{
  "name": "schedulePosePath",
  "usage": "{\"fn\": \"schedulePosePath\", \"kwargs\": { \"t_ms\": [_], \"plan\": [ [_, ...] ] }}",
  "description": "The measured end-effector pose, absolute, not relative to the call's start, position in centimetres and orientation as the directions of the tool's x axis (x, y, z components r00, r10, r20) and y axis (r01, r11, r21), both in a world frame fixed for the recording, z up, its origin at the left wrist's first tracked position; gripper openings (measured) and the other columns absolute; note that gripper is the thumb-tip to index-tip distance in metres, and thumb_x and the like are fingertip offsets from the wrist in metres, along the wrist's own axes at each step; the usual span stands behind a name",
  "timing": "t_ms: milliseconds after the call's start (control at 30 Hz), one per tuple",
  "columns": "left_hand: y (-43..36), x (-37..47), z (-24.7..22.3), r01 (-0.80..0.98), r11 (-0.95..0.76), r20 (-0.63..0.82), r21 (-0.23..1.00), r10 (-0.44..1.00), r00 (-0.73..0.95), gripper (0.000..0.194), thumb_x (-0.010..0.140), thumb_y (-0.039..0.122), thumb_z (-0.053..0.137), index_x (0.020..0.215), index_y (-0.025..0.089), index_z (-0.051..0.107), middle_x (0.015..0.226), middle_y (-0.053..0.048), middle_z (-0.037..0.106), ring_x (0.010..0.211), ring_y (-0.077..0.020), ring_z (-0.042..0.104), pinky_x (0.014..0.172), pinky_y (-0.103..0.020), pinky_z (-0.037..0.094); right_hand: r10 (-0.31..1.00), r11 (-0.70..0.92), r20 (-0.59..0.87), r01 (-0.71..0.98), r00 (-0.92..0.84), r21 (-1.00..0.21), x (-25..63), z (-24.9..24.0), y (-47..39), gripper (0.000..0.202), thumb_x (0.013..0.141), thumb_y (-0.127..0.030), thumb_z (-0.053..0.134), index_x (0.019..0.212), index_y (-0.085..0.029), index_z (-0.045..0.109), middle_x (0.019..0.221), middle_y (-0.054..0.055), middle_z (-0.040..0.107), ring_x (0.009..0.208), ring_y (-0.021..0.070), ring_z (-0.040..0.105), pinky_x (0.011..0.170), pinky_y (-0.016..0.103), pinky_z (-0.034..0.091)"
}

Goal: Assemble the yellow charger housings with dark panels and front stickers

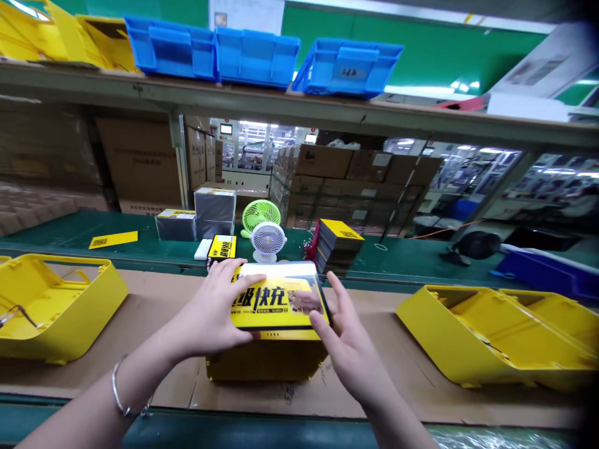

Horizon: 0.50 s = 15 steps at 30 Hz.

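Note:
A yellow housing (266, 363) stands on the cardboard in front of me. On its upper face is a glossy yellow panel (271, 317) with large black characters, a QR code and a white strip along the far edge. My left hand (218, 305) grips the panel's left end, fingers over the top and thumb at the near edge. At the right end my right hand (346, 340) holds it, thumb on the near corner and fingers along the side. The housing's underside and interior are hidden.
Yellow open shells lie on the left (60, 312) and right (496, 337). Behind are a white fan (268, 240), a green fan (261, 215), a stack of yellow-topped panels (339, 246) and a flat yellow card (113, 239). Blue bins (349, 65) sit on the overhead shelf.

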<state>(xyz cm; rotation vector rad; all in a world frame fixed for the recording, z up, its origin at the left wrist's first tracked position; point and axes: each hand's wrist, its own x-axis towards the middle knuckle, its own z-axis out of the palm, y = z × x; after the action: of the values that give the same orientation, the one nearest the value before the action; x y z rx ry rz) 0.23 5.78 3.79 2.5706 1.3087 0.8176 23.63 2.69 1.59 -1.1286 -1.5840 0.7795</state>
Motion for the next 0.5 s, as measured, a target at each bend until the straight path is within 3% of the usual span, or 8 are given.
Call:
{"fn": "schedulePosePath", "kwargs": {
  "t_ms": [100,167,267,500],
  "plan": [
    [7.6,0.2,2.8,0.695,-0.56,0.316,0.451,0.829,0.462,0.074,0.056,0.049,0.071,0.123,0.03,0.046,0.136,-0.008,0.03,0.128,-0.0305,0.024,0.105,-0.049,0.026,0.921,0.359,0.375,0.609,-0.108,-0.707,25.2,0.0,4.1,0.049,0.082,-0.043,0.051,0.129,-0.03,0.042,0.138,0.003,0.037,0.126,0.0233,0.035,0.106,0.044,0.028],
    [8.4,0.3,2.1,0.688,-0.529,0.264,0.497,0.848,0.46,0.075,0.052,0.055,0.071,0.12,0.029,0.05,0.133,-0.009,0.033,0.126,-0.0304,0.027,0.104,-0.048,0.027,0.933,0.324,0.336,0.7,-0.126,-0.636,26.3,-1.2,4.8,0.043,0.081,-0.046,0.051,0.121,-0.029,0.052,0.139,0.002,0.036,0.127,0.0247,0.032,0.107,0.044,0.025],
    [8.9,0.6,1.6,0.685,-0.497,0.214,0.533,0.862,0.459,0.077,0.047,0.058,0.072,0.117,0.029,0.053,0.13,-0.009,0.036,0.124,-0.0308,0.029,0.103,-0.048,0.028,0.953,0.283,0.279,0.673,-0.118,-0.683,27.5,-2.3,5.4,0.044,0.08,-0.047,0.052,0.119,-0.028,0.055,0.137,0.003,0.038,0.125,0.0241,0.037,0.106,0.043,0.028],
    [8.9,0.9,1.8,0.655,-0.486,0.2,0.579,0.863,0.464,0.077,0.044,0.058,0.074,0.112,0.03,0.056,0.131,-0.009,0.036,0.125,-0.0304,0.03,0.104,-0.047,0.026,0.967,0.254,0.233,0.441,-0.101,-0.861,28.4,-3.1,6.1,0.045,0.069,-0.044,0.066,0.109,-0.024,0.062,0.134,0.006,0.043,0.122,0.028,0.04,0.106,0.045,0.028]
  ]
}}
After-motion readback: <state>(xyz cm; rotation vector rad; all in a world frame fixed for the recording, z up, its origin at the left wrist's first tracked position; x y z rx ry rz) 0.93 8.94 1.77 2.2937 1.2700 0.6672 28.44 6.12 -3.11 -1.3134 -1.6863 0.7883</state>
